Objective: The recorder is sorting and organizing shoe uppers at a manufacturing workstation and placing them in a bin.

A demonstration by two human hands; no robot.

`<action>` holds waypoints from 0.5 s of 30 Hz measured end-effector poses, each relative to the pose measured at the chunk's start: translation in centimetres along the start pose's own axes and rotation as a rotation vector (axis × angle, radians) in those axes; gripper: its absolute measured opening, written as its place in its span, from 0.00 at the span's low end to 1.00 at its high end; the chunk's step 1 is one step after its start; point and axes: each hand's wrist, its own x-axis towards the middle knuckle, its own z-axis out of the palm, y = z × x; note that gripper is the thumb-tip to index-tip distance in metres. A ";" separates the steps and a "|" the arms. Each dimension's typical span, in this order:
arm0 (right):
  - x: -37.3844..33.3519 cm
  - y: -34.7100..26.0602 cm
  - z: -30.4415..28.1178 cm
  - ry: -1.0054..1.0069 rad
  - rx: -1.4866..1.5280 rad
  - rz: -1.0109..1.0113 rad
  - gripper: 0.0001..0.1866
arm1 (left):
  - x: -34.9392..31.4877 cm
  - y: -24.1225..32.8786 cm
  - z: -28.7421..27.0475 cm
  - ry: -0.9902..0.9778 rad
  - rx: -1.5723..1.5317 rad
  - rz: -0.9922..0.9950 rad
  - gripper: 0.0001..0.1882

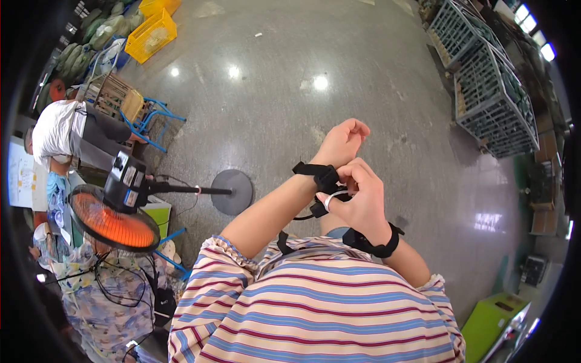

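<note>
So, there's an orange fan off left, then a black wristband strapped on below the left hand, which is loosely half-open; right hand's bent fingers touch the band, can't tell if pinching.

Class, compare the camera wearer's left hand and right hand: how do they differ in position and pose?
The left hand is higher in the picture, while the right hand is lower.
The left hand has curled fingers and no visible object in it; the right hand has its fingers at the black strap on the left wrist, though whether they grip it is unclear.
Both are bare, with black bands at the wrists.
</note>
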 end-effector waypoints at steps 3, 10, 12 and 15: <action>2.7 3.4 0.5 0.008 0.051 0.061 0.18 | 3.3 -1.1 -0.8 0.110 0.319 0.062 0.09; 9.5 6.0 -0.2 -0.079 -0.002 -0.060 0.17 | 9.4 -1.1 -3.8 0.176 0.794 0.145 0.09; 11.6 6.8 0.5 -0.132 -0.073 -0.118 0.17 | 10.8 -1.7 -5.5 0.215 0.963 0.154 0.08; 13.9 8.2 2.5 -0.203 -0.081 -0.199 0.17 | 11.8 -3.2 -8.4 0.101 1.462 0.252 0.08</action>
